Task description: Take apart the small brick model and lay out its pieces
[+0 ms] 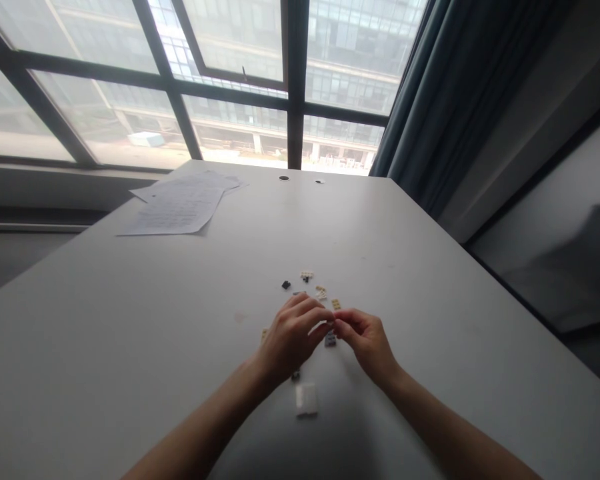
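My left hand [299,327] and my right hand [363,337] meet fingertip to fingertip above the table, both pinched closed. What lies between the fingertips is too small and covered to make out. Just below them is a grey toy brick [331,339]; whether it is held or rests on the table I cannot tell. Around the hands lie small building bricks: a tan brick [336,304], white pieces [321,292], a cream strip [307,274] and a black piece [286,285]. My left hand partly hides several others, including a dark piece [295,375] near its wrist.
A white, flat square item [307,399] lies between my forearms. Printed sheets of paper [175,208] are spread at the white table's [410,267] far left. Two round holes sit near its far edge, with windows behind and a dark curtain [425,100] at the right.
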Demonstrator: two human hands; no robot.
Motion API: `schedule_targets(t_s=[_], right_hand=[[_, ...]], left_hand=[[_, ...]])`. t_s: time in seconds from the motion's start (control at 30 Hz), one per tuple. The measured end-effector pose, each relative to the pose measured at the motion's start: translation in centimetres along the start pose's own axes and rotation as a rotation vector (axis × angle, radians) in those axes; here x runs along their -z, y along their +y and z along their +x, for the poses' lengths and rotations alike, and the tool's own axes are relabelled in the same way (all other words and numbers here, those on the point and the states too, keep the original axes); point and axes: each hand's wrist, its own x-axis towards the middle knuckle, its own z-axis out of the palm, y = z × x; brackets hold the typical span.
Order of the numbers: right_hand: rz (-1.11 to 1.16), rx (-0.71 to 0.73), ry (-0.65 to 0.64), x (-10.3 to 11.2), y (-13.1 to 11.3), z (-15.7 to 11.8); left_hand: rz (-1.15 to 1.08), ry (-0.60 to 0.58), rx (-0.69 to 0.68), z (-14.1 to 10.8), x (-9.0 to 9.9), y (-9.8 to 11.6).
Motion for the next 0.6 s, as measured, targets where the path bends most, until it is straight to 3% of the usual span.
schedule_targets(t_s=[0.37, 0.47, 0.6], right_hand=[[0.346, -0.201, -0.094, -0.2, 0.8, 0.1], [0.148, -0.103, -0.062, 1.0, 0.6, 0.7], [-0.485, 0.164, -0.037, 3.4, 0.7, 1.4]], left_hand=[[-0.078, 0.014, 0.028, 0.0, -0.3, 0.0], [-0.091, 0.015, 0.055, 0.2, 0.3, -0.4], [-0.068, 0.137, 0.180, 0.3, 1.4, -1.8]])
